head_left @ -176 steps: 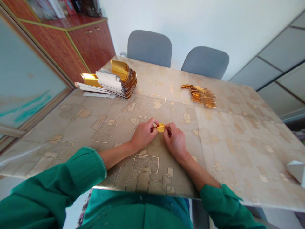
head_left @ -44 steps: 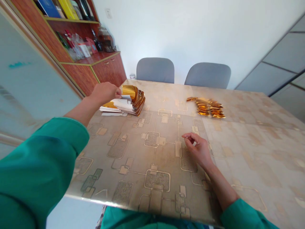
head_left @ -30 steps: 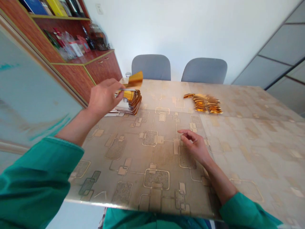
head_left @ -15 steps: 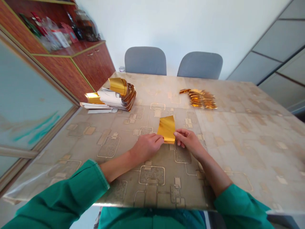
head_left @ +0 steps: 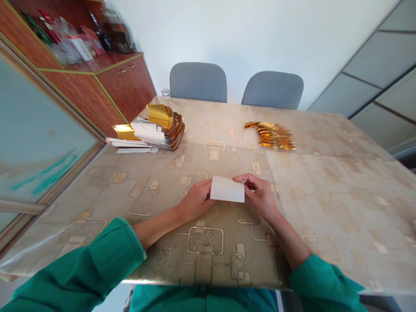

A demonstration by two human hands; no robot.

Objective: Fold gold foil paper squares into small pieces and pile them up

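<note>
While both hands (head_left: 195,201) (head_left: 262,198) hold its ends, the paper (head_left: 227,190) (white-faced) lies between.

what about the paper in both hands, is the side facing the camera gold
No, the paper between the left hand and right hand shows a white side.

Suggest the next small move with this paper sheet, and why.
Probably start a fold in the white-faced sheet: left hand and right hand hold opposite ends, no clear crease shows, and the gold pieces farther back look folded.
</note>
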